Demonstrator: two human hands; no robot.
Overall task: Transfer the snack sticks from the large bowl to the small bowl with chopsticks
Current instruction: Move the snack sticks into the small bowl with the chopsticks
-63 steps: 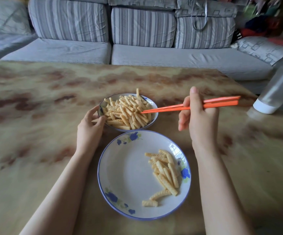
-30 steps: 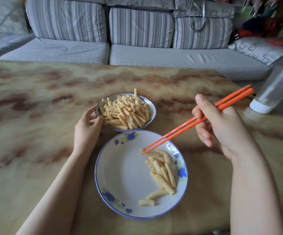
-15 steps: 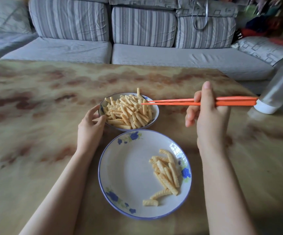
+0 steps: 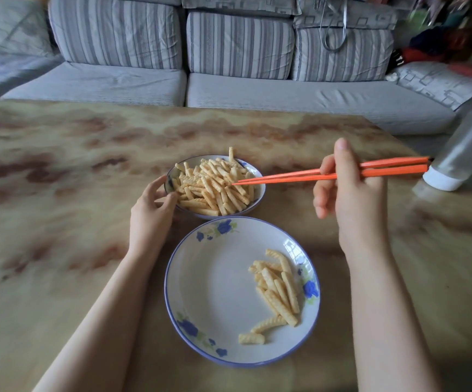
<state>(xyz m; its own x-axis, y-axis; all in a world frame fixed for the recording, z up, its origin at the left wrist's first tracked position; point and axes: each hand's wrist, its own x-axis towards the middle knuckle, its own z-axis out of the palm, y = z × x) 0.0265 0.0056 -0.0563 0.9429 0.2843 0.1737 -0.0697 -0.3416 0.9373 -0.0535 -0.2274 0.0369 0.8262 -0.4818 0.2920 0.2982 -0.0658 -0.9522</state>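
1. Head view shows the right hand [image 4: 353, 199] gripping a pair of orange chopsticks [image 4: 299, 176] about midway along, with the index finger raised over them and the other fingers curled beneath. The tips are drawn almost together and lie on the heap in the small bowl [image 4: 262, 190]. I cannot tell whether a stick is pinched between them.
2. The left hand [image 4: 151, 216] cups the near-left rim of the small bowl, thumb and fingers curved around it to steady it on the table [image 4: 59, 193].
3. The snack sticks [image 4: 278, 290] left to move lie in a loose cluster on the right side of the large bowl [image 4: 215, 292]. Two lie apart toward its near edge. The small bowl is piled high, with one stick standing upright at the back.
4. Handling, as I judge it: the sticks look light, dry, rigid and brittle, with ridged sides. The ridges should give the smooth chopstick tips some bite, but too hard a pinch would likely snap one.
5. The best hold is probably across the middle of a single stick, at right angles to its length, so it neither pivots nor slides out endwise. The two stragglers look easiest, since nothing overlaps them.
6. Setting more sticks on the full heap risks spill-over at the rim, so a low, gentle release seems wise.
7. A clear bottle [image 4: 466, 154] stands at the table's right edge, and a striped sofa [image 4: 229, 94] is behind.
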